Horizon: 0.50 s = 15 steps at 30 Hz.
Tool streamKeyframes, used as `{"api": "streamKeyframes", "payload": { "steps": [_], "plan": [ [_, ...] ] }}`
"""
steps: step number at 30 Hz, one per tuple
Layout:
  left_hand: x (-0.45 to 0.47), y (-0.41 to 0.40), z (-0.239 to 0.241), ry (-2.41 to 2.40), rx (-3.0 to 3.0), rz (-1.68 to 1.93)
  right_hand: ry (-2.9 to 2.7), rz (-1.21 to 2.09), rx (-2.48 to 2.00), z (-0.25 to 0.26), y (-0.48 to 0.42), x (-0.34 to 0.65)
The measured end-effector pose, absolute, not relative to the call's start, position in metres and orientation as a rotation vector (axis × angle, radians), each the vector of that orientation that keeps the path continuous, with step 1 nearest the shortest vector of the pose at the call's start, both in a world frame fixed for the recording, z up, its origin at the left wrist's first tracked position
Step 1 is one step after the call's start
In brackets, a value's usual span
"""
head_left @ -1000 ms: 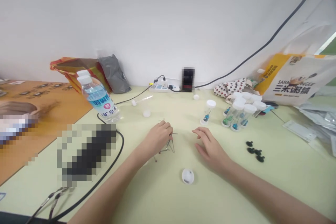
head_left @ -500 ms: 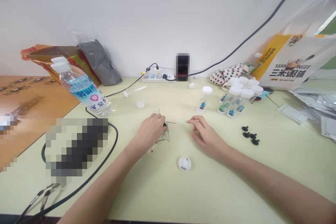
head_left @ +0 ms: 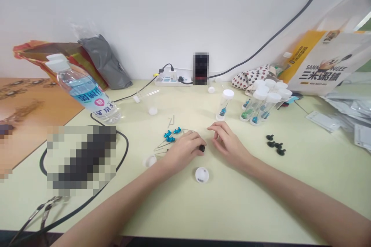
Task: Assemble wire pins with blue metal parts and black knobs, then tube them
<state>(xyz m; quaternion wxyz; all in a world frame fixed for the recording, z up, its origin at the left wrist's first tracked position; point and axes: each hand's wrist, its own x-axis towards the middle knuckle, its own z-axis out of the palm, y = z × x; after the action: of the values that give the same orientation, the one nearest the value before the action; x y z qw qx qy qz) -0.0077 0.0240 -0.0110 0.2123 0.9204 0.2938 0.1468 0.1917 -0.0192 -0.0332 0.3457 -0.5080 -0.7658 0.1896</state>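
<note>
My left hand [head_left: 187,148] is closed, with a small black round piece [head_left: 202,148] between its thumb and fingers, just above the table. Facing it, my right hand [head_left: 227,139] has its fingers loosely bent and thumb apart, with nothing in them. Several blue metal parts [head_left: 170,139] lie to the left of my left hand, among thin metal rods [head_left: 160,146]. Below the hands sits a white cap [head_left: 202,175] holding tiny dark bits. Several black stemmed pieces [head_left: 278,145] lie to the right of my right hand.
A clear tube [head_left: 225,105] with a white lid stands behind my right hand; several more tubes [head_left: 261,104] cluster beside it. A water bottle [head_left: 87,94] stands at left, near a black cable [head_left: 126,154]. Against the wall are a power strip [head_left: 171,81] and a paper bag [head_left: 324,65].
My left hand has moved right and slightly toward me, carrying the black piece away from the rods and uncovering the blue parts. My right hand has hardly moved. The view has shifted slightly.
</note>
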Motion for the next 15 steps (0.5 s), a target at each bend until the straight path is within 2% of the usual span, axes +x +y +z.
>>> {"api": "streamKeyframes", "payload": {
  "steps": [6, 9, 15],
  "plan": [
    [-0.025, 0.05, -0.01, 1.178, 2.752, 0.853, -1.988, 0.475, -1.338, -0.034, -0.019, 0.193],
    [-0.032, 0.062, -0.015, 1.265, 2.895, 0.802, -1.984, 0.494, -1.346, -0.033, -0.019, 0.193],
    [-0.02, 0.06, -0.018, 1.026, 3.125, 0.607, -1.98, 0.507, -1.331, -0.033, -0.019, 0.193]
  ]
}}
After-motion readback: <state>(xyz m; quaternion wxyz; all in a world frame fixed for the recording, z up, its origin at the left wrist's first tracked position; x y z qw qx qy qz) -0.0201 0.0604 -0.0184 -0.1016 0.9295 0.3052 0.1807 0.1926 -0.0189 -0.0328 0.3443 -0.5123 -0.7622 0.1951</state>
